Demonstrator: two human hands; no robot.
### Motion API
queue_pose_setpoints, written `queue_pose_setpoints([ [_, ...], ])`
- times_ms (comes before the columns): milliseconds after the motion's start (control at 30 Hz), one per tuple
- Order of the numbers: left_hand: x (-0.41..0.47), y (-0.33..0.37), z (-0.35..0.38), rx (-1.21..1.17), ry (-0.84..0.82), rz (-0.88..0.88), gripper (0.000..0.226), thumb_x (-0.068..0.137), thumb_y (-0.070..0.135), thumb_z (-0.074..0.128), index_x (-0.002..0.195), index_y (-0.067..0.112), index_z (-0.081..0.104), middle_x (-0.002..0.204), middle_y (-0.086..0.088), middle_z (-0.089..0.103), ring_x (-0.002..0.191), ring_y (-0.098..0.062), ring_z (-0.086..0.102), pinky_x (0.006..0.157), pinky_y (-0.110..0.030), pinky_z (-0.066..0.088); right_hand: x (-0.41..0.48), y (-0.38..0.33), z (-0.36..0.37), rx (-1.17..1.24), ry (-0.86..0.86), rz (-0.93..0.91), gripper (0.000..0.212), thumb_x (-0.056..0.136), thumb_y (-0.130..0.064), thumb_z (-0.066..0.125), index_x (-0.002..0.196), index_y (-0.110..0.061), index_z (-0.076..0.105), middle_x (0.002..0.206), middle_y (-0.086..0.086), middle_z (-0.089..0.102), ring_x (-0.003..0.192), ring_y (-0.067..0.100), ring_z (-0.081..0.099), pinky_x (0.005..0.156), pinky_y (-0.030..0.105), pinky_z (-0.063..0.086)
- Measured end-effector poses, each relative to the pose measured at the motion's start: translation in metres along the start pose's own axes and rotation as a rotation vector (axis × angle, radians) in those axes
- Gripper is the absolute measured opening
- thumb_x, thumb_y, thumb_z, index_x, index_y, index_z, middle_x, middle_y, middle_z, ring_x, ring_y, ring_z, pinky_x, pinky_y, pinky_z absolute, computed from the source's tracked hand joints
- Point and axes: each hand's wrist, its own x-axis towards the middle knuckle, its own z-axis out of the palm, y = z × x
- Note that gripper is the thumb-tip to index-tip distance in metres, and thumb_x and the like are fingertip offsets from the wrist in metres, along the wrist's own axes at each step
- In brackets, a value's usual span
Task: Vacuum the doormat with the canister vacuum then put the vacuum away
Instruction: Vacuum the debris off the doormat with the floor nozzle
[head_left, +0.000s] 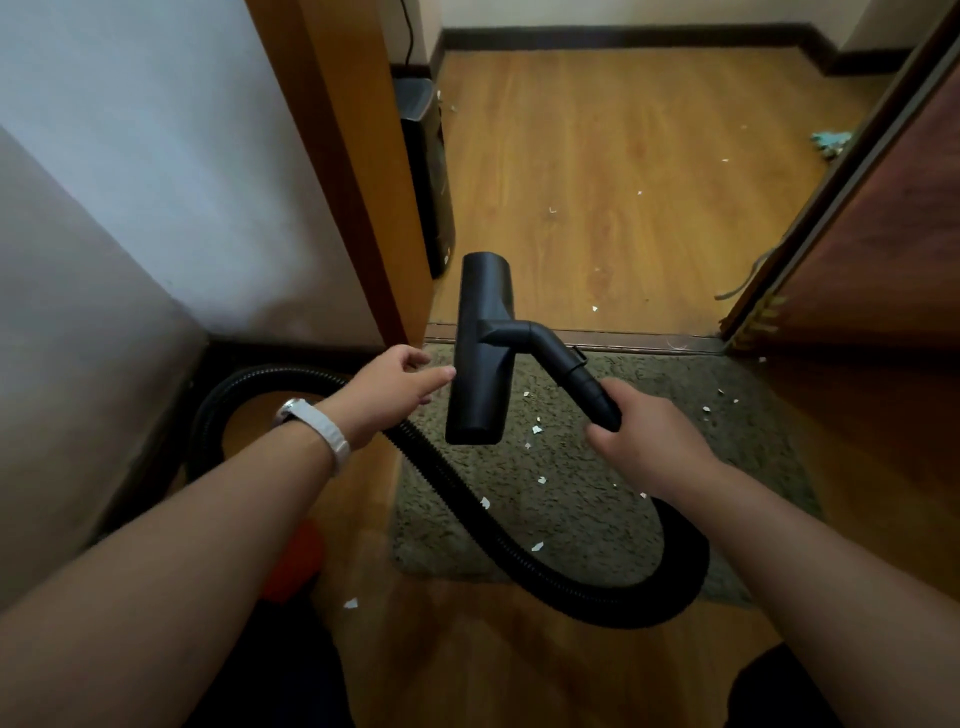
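A grey-green doormat (597, 483) lies before the doorway, strewn with several white paper scraps (536, 429). My right hand (644, 441) grips the black hose end (592, 392) and holds the black floor nozzle (480, 348) up in the air above the mat, turned on end. My left hand (395, 384), fingers apart, touches the nozzle's left edge with its fingertips. The ribbed black hose (519, 551) loops across the mat and back to the left. An orange-red part (296, 561), perhaps the canister, peeks out under my left forearm.
A wooden door frame (343, 171) rises at left, with a dark box-shaped unit (426, 171) behind it. A brown door (872, 249) stands open at right. More scraps and a blue cloth (831, 141) lie on the wooden floor (613, 171) beyond the threshold.
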Motion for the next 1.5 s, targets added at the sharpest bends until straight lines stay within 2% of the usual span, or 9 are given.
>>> queue_pose_setpoints([
  [233, -0.044, -0.056, -0.085, 0.462, 0.129, 0.047, 0.035, 0.089, 0.045, 0.069, 0.117, 0.024, 0.062, 0.105, 0.007, 0.065, 0.098, -0.013, 0.062, 0.077, -0.028, 0.049, -0.002, -0.03, 0.013, -0.123, -0.016, -0.137, 0.026, 0.09, -0.034, 0.061, 0.113, -0.034, 0.052, 0.077, -0.003, 0.061, 0.066, 0.02, 0.06, 0.056, 0.029, 0.046],
  [367, -0.083, -0.118, -0.119, 0.554, 0.27, -0.017, 0.041, 0.091, 0.039, 0.067, 0.125, 0.017, 0.061, 0.115, 0.0, 0.063, 0.105, -0.019, 0.06, 0.089, -0.034, 0.049, -0.003, -0.053, 0.028, -0.159, -0.029, -0.218, 0.031, 0.089, -0.035, 0.063, 0.118, -0.035, 0.052, 0.082, 0.001, 0.064, 0.067, 0.025, 0.061, 0.058, 0.03, 0.046],
  [600, -0.152, -0.223, -0.142, 0.609, 0.429, -0.109, 0.036, 0.09, 0.047, 0.062, 0.114, 0.021, 0.058, 0.111, 0.001, 0.053, 0.103, -0.023, 0.055, 0.08, -0.036, 0.047, -0.001, -0.111, 0.06, -0.216, -0.074, -0.385, 0.039, 0.089, -0.032, 0.068, 0.125, -0.031, 0.054, 0.083, 0.005, 0.062, 0.073, 0.03, 0.061, 0.065, 0.035, 0.052],
  [733, -0.17, -0.252, -0.146, 0.497, 0.453, -0.19, 0.05, 0.092, 0.05, 0.061, 0.129, 0.017, 0.052, 0.118, -0.002, 0.054, 0.104, -0.022, 0.055, 0.083, -0.037, 0.049, 0.001, -0.142, 0.08, -0.272, -0.11, -0.467, 0.039, 0.089, -0.033, 0.068, 0.126, -0.03, 0.054, 0.083, 0.004, 0.061, 0.075, 0.03, 0.062, 0.065, 0.036, 0.052],
  [867, -0.167, -0.257, -0.14, 0.191, 0.386, -0.31, 0.029, 0.098, 0.049, 0.053, 0.097, 0.02, 0.055, 0.085, -0.002, 0.062, 0.075, -0.02, 0.061, 0.059, -0.032, 0.044, 0.004, -0.168, 0.095, -0.319, -0.125, -0.553, 0.042, 0.089, -0.034, 0.067, 0.128, -0.031, 0.052, 0.082, 0.001, 0.062, 0.073, 0.029, 0.063, 0.064, 0.037, 0.054],
  [1000, -0.15, -0.25, -0.119, -0.195, 0.463, -0.317, 0.028, 0.102, 0.041, 0.047, 0.098, 0.014, 0.053, 0.085, -0.008, 0.061, 0.072, -0.026, 0.061, 0.066, -0.039, 0.051, 0.007, -0.187, 0.109, -0.327, -0.129, -0.622, 0.038, 0.089, -0.032, 0.067, 0.125, -0.03, 0.053, 0.076, -0.003, 0.06, 0.065, 0.023, 0.061, 0.059, 0.034, 0.053],
  [1167, -0.132, -0.25, -0.113, -0.111, 0.581, -0.263, 0.026, 0.098, 0.039, 0.055, 0.09, 0.015, 0.057, 0.085, -0.007, 0.063, 0.076, -0.023, 0.062, 0.06, -0.034, 0.046, 0.01, -0.192, 0.119, -0.295, -0.139, -0.662, 0.036, 0.089, -0.032, 0.067, 0.122, -0.03, 0.054, 0.071, -0.01, 0.057, 0.06, 0.016, 0.058, 0.055, 0.03, 0.05],
  [1367, -0.108, -0.232, -0.118, -0.046, 0.429, -0.123, 0.032, 0.096, 0.042, 0.058, 0.092, 0.011, 0.059, 0.083, -0.011, 0.066, 0.071, -0.025, 0.064, 0.064, -0.045, 0.052, 0.019, -0.171, 0.117, -0.312, -0.185, -0.601, 0.04, 0.088, -0.031, 0.071, 0.125, -0.028, 0.056, 0.072, -0.007, 0.061, 0.06, 0.015, 0.06, 0.053, 0.03, 0.049],
  [1500, -0.093, -0.216, -0.11, -0.062, 0.386, -0.054, 0.027, 0.098, 0.035, 0.058, 0.093, 0.009, 0.059, 0.082, -0.007, 0.064, 0.069, -0.018, 0.061, 0.054, -0.024, 0.043, 0.021, -0.15, 0.11, -0.316, -0.171, -0.551, 0.04, 0.086, -0.028, 0.073, 0.124, -0.027, 0.059, 0.069, -0.008, 0.06, 0.056, 0.011, 0.058, 0.05, 0.027, 0.043],
])
